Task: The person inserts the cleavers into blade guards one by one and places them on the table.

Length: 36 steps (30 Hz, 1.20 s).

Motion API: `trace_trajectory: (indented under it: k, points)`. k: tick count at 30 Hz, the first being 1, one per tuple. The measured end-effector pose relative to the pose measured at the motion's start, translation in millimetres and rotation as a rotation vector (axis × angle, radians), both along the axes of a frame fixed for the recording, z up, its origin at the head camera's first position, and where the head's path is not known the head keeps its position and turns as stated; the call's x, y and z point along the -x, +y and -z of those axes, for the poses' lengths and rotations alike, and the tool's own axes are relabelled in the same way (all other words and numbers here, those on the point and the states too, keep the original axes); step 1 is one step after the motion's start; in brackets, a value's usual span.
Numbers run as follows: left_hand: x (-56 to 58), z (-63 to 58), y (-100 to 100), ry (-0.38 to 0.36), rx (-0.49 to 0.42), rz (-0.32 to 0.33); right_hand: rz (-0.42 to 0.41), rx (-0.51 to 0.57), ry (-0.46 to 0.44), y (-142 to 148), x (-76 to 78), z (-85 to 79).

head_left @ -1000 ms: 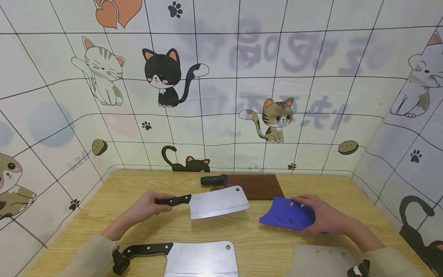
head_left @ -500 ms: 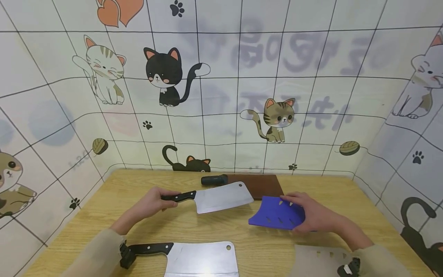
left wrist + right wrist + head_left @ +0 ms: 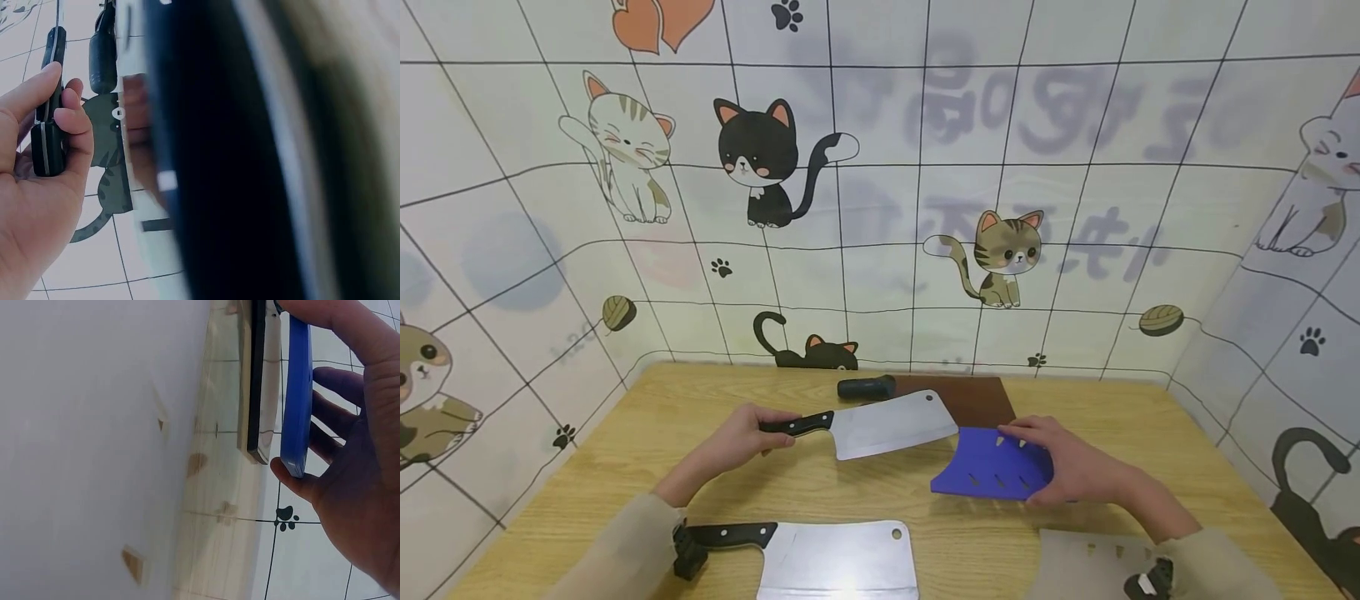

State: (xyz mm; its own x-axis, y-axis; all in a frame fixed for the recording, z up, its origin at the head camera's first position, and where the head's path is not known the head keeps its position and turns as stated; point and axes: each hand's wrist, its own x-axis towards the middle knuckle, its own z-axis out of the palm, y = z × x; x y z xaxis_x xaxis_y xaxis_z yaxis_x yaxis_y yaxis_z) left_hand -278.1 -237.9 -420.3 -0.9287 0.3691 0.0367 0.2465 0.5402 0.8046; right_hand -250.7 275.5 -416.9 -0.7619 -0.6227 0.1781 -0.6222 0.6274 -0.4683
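My left hand [image 3: 733, 446] grips the black handle [image 3: 49, 140] of a cleaver [image 3: 891, 427], its blade pointing right above the wooden table. My right hand [image 3: 1078, 468] holds a blue plastic piece [image 3: 988, 462] with slots and a curved left edge, like a blade cover. Fingers and thumb pinch this piece by its edges in the right wrist view, where it shows edge-on [image 3: 297, 394]. In the head view the blade's far end meets the upper left corner of the blue piece.
A second cleaver [image 3: 835, 558] lies at the front. A light grey slotted cover [image 3: 1090, 562] lies front right, partly under the right wrist. Behind the blade, a dark handle [image 3: 867, 387] adjoins a flat brown piece [image 3: 981, 400]. A cat-print tiled wall [image 3: 880, 317] backs the table [image 3: 685, 392].
The cleaver in my left hand has moved right and slightly away. The blue cover in my right hand has moved left, so the gap between them has closed in the head view.
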Motion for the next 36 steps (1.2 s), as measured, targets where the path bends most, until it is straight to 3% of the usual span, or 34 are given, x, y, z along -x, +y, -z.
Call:
trace_trajectory:
  k: [27, 36]
  points:
    - [-3.3, -2.8, -0.4, 0.022, -0.003, -0.02, 0.021, -0.011, -0.002, -3.4, 0.2, 0.4]
    - [-2.6, 3.8, -0.4, 0.029, -0.003, -0.008, 0.022, -0.002, -0.003, -3.0, -0.3, 2.8]
